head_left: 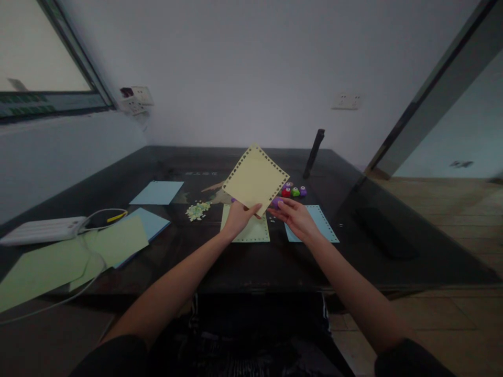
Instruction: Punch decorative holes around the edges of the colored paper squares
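My left hand [238, 219] grips the lower corner of a pale yellow sheet [255, 178], which is raised above the table and has small holes punched along its edges. My right hand [294, 215] holds a small purple object [277, 202], close to the sheet's lower right edge. Beneath my hands lie another yellow sheet [253, 233] and a blue sheet [314, 224], both with punched edges. Small red, green and purple pieces with eye-like dots [295, 192] sit behind my right hand. A heap of pale paper bits [197, 210] lies to the left.
On the dark table [236, 267], a blue sheet [157, 192], green sheets [98, 246], a white power strip [47, 229] and its cable lie on the left. A black upright object [314, 153] stands at the back right. A dark flat object [385, 233] lies on the right.
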Demonstrator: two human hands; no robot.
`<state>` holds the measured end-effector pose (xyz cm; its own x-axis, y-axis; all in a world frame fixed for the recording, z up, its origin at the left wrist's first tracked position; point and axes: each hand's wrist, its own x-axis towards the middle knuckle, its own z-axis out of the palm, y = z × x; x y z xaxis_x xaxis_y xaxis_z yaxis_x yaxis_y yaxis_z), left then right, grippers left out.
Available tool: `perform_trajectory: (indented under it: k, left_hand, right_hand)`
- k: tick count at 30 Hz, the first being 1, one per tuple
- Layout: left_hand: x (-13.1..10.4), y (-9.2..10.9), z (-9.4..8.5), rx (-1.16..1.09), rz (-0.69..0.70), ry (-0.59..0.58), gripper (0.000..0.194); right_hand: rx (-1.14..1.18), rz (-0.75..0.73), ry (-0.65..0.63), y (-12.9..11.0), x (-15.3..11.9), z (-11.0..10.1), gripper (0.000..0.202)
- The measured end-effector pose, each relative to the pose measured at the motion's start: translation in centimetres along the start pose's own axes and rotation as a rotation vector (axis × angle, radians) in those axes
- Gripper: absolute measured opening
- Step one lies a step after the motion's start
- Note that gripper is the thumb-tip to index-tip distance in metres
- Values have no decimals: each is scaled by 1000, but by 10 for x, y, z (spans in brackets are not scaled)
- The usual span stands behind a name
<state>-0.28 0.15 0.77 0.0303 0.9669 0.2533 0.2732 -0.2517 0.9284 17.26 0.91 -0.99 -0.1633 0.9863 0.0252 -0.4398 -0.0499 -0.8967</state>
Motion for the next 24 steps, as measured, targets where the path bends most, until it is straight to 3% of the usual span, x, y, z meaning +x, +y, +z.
perform_trajectory:
  k: [14, 24]
  left_hand:
    - [5, -20, 0, 43, 84, 15, 17]
    - [7, -19, -1, 82, 143, 61, 16]
  right_hand:
    - [-21, 11, 21, 2, -2, 3, 30]
    - [-19, -3, -12, 2, -3, 3, 31]
